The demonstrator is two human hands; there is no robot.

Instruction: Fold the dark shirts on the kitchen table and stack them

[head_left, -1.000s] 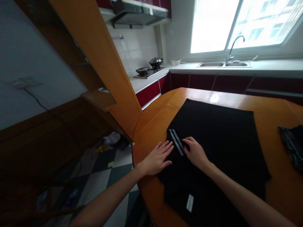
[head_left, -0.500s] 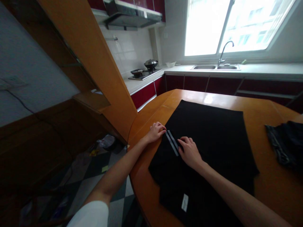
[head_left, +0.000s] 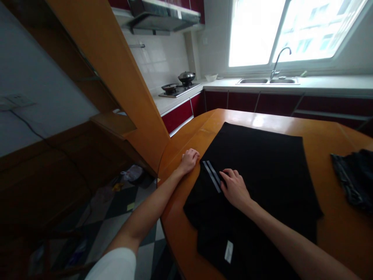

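Note:
A black T-shirt [head_left: 262,163] lies spread on the wooden table, its left edge folded inward. Two grey stripes [head_left: 212,177] run along the folded sleeve, and a white label [head_left: 229,251] shows lower down. My right hand [head_left: 235,188] rests on the shirt just right of the stripes, fingers bent and thumb drawn in on the cloth at the sleeve. Left of the shirt's edge, my left hand [head_left: 190,160] lies on the bare tabletop with loosely curled fingers and nothing visible in them; a small gap separates it from the cloth.
Dark folded jeans [head_left: 354,177] lie on the right side of the round-edged wooden table [head_left: 326,155]. An orange wooden panel [head_left: 136,97] rises at the left. Beyond stand a stove with pans [head_left: 186,77] and a sink [head_left: 268,81] under the window.
My left hand has let go of the sleeve's upper corner and moved slightly left onto the table. My right hand stays at the sleeve.

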